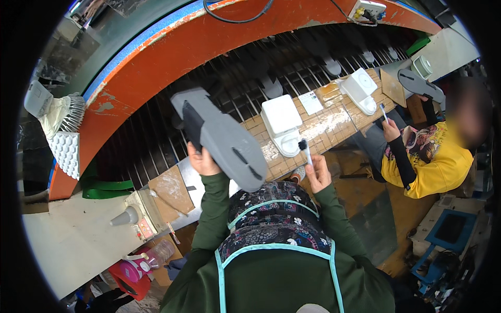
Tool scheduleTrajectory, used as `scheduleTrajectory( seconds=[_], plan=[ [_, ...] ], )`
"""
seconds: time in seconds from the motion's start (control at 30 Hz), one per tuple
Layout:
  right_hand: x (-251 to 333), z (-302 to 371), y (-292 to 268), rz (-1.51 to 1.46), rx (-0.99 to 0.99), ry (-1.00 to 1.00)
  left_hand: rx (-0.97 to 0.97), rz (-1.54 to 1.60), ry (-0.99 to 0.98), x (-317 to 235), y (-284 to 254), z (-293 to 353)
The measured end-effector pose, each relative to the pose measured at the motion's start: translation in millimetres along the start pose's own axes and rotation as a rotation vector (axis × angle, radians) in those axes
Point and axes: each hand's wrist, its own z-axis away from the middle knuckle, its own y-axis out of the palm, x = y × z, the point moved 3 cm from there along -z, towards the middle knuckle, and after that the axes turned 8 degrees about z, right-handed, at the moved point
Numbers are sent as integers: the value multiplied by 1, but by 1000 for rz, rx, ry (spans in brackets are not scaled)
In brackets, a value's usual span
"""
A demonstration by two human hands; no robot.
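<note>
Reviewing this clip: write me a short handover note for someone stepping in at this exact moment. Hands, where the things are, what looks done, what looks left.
Left hand: grips a grey shoe sole, held up and tilted over the bench.
Right hand: holds a small dark-tipped brush, its tip close to the white glue pot on the tiled bench.
Done: sole picked up, brush in hand; whether any glue is on the sole cannot be told.
Left: probably brushing the sole and setting it on the rod conveyor.
A co-worker at the right does similar work with a second white pot.
</note>
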Motion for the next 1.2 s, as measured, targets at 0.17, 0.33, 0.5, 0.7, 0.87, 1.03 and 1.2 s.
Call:
scheduleTrajectory(
  seconds=[0.17,0.33,0.5,0.7,0.87,1.03,1.2],
  plan=[
    [-58,-11,-23,812,-129,-150,88,68,-223,-23,-36,3],
    [-81,-38,-14,938,-275,-240,10,41,-257,-27,-45,9],
    [-80,-57,-4,977,-317,-368,44,26,-246,-38,-25,14],
    [-79,-60,-3,1044,-279,-450,122,-4,-222,-49,-5,17],
    [-110,-60,-11,652,-54,76,130,-95,-197,-47,-3,14],
    [-132,-56,-12,-197,308,675,210,-197,-161,-34,11,19],
    [-52,-57,-18,-317,104,252,225,-221,-258,-22,34,23]
  ],
)
